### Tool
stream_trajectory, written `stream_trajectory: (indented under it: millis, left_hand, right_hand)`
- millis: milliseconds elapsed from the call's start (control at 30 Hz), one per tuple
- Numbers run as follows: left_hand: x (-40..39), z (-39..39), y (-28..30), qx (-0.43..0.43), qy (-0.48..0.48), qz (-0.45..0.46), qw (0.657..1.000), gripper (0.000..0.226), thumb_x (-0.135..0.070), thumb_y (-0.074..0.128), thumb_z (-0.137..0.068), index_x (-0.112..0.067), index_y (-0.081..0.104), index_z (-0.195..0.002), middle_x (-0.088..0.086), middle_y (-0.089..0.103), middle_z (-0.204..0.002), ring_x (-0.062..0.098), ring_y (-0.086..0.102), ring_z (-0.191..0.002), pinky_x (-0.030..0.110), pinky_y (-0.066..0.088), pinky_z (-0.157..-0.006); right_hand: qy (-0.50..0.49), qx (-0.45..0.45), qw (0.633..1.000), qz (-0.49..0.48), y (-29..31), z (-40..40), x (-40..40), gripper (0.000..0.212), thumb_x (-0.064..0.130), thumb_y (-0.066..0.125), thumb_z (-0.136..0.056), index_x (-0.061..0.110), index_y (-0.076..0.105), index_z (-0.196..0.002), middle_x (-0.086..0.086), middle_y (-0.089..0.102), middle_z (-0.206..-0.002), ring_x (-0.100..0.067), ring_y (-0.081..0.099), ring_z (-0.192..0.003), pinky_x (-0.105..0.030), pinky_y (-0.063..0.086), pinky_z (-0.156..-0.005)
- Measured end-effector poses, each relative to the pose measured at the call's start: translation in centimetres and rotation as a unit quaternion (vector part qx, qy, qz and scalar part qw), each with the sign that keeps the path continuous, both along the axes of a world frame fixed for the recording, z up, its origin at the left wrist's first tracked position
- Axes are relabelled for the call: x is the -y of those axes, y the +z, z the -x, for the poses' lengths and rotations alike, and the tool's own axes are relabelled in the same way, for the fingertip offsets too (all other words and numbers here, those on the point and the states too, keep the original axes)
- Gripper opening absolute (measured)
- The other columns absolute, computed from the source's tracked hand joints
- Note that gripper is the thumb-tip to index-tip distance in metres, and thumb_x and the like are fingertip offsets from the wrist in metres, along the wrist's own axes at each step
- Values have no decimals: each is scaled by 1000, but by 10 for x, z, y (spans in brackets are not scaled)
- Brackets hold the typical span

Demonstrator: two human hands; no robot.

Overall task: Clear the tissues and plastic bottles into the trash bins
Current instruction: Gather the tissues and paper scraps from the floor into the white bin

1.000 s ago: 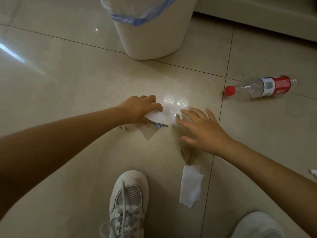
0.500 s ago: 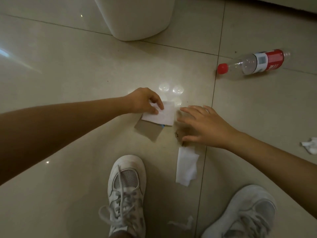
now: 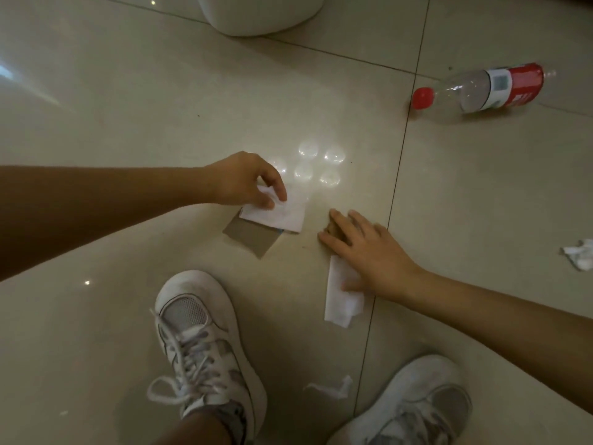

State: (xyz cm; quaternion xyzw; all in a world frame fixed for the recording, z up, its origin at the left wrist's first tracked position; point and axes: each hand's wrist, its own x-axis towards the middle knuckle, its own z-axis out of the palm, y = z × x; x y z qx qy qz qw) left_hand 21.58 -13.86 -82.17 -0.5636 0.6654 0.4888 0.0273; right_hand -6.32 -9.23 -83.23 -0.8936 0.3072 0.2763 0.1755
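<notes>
Left hand (image 3: 244, 181) pinches one tissue (image 3: 276, 215) off the floor; right hand (image 3: 369, 252), fingers spread, hovers over the second tissue (image 3: 341, 303), which runs near-to-far beneath my palm, so I'd take it right-handed.

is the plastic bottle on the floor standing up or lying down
Lying down. The plastic bottle rests on its side on the floor tiles, red cap pointing left, away from both hands.

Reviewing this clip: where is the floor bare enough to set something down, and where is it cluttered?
Bare: the tile left of the white bin, above the left hand; also between bin and bottle. Crowded: the middle, where that hand pinches a tissue, the right hand reaches over another tissue, with scraps near the shoes.
</notes>
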Motion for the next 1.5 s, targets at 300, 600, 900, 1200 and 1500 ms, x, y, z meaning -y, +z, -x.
stream_trajectory:
  millis: [300,600,900,1200,1500]
  left_hand:
    - [15,22,6,13,-14,14,1000,20,-21,75,-80,-31,71,-97,-10,58,-104,2,46,-84,10,31,-71]
    - [48,30,34,-5,-21,73,997,20,-20,74,-81,-34,70,-95,-9,64,-111,4,52,-96,15,34,-80]
    - [65,8,59,-24,19,109,994,19,-19,73,-81,-32,72,-95,-17,66,-102,1,54,-95,7,36,-76]
    - [49,11,46,-3,-6,74,997,19,-21,73,-82,-33,72,-97,-15,63,-106,-3,51,-90,4,32,-73]
    - [47,14,44,6,-18,84,996,19,-21,72,-82,-32,70,-98,-14,62,-107,0,49,-89,6,32,-74]
  right_hand:
    - [7,178,981,74,-22,23,-8,44,6,82,-58,15,67,-99,-14,61,-116,-32,61,-86,-34,49,-44]
    - [12,216,964,157,-13,26,32,44,-11,76,-50,7,64,-88,-10,62,-97,-24,50,-56,-26,37,-34]
    - [-252,277,919,-125,13,18,52,36,5,61,-81,29,61,-109,10,63,-93,-7,61,-81,-28,53,-72]
    - [-31,205,975,86,-14,23,39,26,33,68,-76,23,68,-99,-4,57,-124,-28,55,-109,-40,44,-80]
    - [45,79,991,100,-20,21,31,83,71,55,-72,27,34,-139,-14,22,-154,-40,27,-136,-57,40,-91]
